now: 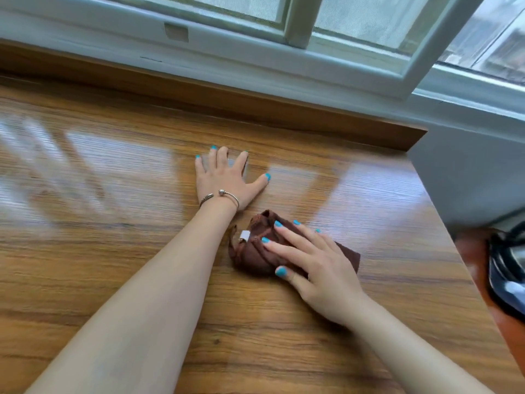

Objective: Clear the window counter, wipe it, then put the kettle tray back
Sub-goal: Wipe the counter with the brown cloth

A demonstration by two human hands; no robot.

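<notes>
Counter of wood grain lay under both hands, window frame along its far edge. Left hand rested flat, fingers spread, palm down; just beside its wrist the right hand pressed a crumpled brown cloth with straight fingers. Dark kettle-like object, blurred, sat at the right edge.

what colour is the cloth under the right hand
Dark brown, with a small white tag; the cloth shows best in the head view, pressed under the right hand.
</notes>
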